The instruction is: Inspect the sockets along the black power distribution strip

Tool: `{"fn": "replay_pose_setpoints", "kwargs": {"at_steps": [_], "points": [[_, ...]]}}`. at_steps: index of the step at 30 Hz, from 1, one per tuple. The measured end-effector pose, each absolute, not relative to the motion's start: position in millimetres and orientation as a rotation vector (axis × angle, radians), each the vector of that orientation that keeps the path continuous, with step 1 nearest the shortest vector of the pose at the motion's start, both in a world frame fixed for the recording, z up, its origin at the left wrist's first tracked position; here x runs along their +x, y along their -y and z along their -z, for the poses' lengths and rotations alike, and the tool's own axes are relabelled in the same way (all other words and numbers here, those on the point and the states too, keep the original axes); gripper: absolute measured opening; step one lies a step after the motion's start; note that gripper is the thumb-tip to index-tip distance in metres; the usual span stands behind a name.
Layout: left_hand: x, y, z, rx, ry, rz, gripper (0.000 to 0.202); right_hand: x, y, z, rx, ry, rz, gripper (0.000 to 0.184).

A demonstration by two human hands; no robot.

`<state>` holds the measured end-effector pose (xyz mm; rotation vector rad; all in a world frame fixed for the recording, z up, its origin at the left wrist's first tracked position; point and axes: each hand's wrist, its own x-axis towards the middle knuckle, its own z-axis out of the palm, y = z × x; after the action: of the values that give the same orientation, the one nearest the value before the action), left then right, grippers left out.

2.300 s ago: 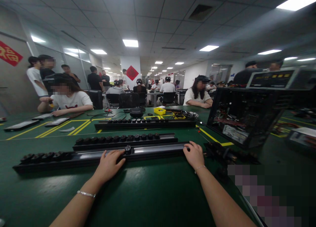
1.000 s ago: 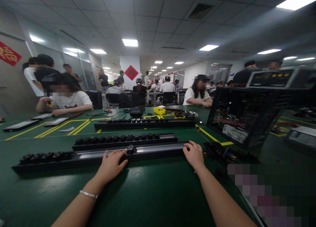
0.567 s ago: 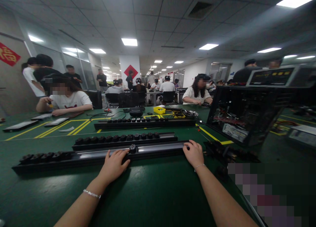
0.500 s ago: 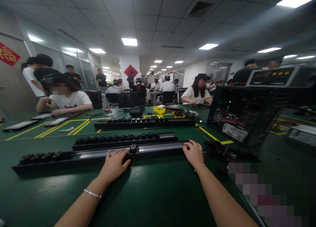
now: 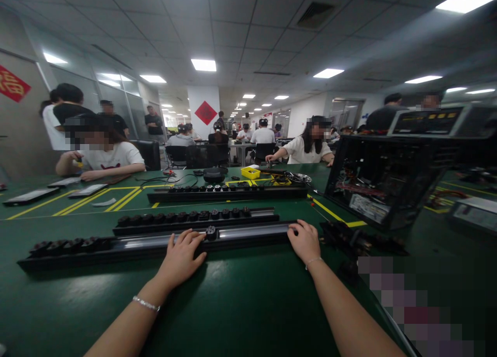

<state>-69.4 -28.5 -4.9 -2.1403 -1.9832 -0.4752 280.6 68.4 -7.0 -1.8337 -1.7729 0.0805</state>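
A long black rail (image 5: 252, 234) with a shiny channel lies across the table in front of me. My left hand (image 5: 184, 252) rests on its near edge, fingers spread over the channel and thumb apart. The fingertips touch a small round black socket-like module (image 5: 211, 233) seated in the channel. At the rail's right end, my right hand (image 5: 305, 240) is closed over the end, thumb in front and fingers on top. Several similar black modules (image 5: 70, 245) sit at the rail's left end.
Behind lies a second rail (image 5: 194, 223) lined with modules, and farther back a third rail (image 5: 233, 195). An open computer case (image 5: 388, 186) stands right, beside dark loose parts (image 5: 361, 238). A yellow bin (image 5: 250, 172) is at the back. Co-workers sit across the table.
My left hand and the round module have shifted very slightly right. My right hand stays put. Across the table, a co-worker's arm now reaches out near the yellow bin.
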Motion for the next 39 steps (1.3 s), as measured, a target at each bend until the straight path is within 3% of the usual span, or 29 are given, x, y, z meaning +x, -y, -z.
{"fn": "replay_pose_setpoints", "kwargs": {"at_steps": [7,39], "points": [[-68.0,29.4,5.2,-2.144,1.91,0.547,0.036,279.9,-68.0,7.2,-1.833,1.768,-0.076,0.041],[-66.2,31.5,1.6,-2.311,1.891,0.608,0.044,281.5,-72.9,12.5,-1.803,1.782,-0.026,0.04]]}}
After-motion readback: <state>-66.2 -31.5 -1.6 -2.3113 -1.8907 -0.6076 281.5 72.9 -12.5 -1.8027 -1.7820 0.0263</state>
